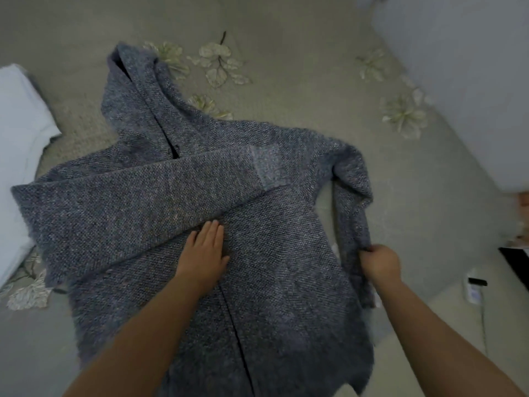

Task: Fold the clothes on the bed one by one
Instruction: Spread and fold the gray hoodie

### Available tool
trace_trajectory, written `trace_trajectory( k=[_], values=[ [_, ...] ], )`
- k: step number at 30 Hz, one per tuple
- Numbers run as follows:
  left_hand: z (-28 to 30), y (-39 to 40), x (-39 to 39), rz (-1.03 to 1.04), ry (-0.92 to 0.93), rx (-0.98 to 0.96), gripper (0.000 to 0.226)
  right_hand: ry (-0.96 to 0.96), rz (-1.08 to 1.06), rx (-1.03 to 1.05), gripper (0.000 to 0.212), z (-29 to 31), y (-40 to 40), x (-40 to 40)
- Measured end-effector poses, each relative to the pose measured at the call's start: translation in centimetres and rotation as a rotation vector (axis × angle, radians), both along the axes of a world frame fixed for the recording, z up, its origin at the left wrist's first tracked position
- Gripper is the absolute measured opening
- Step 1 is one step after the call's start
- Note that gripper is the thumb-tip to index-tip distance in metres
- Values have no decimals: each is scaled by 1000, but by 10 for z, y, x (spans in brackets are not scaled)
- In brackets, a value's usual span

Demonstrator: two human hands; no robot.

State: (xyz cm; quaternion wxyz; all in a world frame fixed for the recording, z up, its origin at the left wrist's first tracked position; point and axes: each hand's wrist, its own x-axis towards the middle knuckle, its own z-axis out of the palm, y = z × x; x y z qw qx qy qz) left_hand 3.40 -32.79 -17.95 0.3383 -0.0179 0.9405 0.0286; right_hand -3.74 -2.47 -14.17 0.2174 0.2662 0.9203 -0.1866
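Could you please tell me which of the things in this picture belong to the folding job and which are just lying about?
Part of the job:
grey knitted cardigan, spread on the bed
left hand, flat on its front
right hand, gripping its sleeve
floral bedspread beneath

Just lying about:
white pillow, left edge
small white item with a black part, right edge

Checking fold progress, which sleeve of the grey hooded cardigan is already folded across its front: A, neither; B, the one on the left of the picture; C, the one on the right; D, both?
B: the left sleeve lies across the cardigan, while the right hand grips the other sleeve at the side.
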Motion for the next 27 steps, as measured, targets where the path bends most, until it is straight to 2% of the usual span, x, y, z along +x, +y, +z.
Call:
trace_trajectory(
  k=[3, 5, 9, 12, 14, 16, 18, 19, 23, 27],
  values=[
    [20, -6, -5, 20, 73, -26, 66, 193, -179, -80, 25, 27, 1, -19],
    [37, -11, -10, 71, 157, -18, 65, 414, -116, -16, 24, 54, -11, -35],
    [65, -36, -1, 185, 289, -24, 64, 786, 192, -135, 18, 115, -72, -66],
    [79, -65, 26, 154, 325, -110, 63, 888, 543, -306, 20, 144, -150, -69],
    [84, -80, 48, 158, 308, -139, 63, 819, 874, -431, 23, 148, -202, -54],
    [92, -99, 71, 258, 279, -179, 64, 629, 1246, -518, 39, 138, -243, -28],
    [95, -119, 93, 350, 232, -214, 65, 348, 1531, -464, 62, 112, -258, -2],
    [93, -128, 104, 361, 196, -240, 65, 236, 1590, -395, 66, 96, -256, 9],
    [78, -144, 119, 312, 107, -276, 64, 76, 1419, -266, 57, 41, -215, 18],
    [57, -147, 97, 360, 130, -219, 66, 3, 1397, 102, 60, 9, -186, -4]
  ],
)
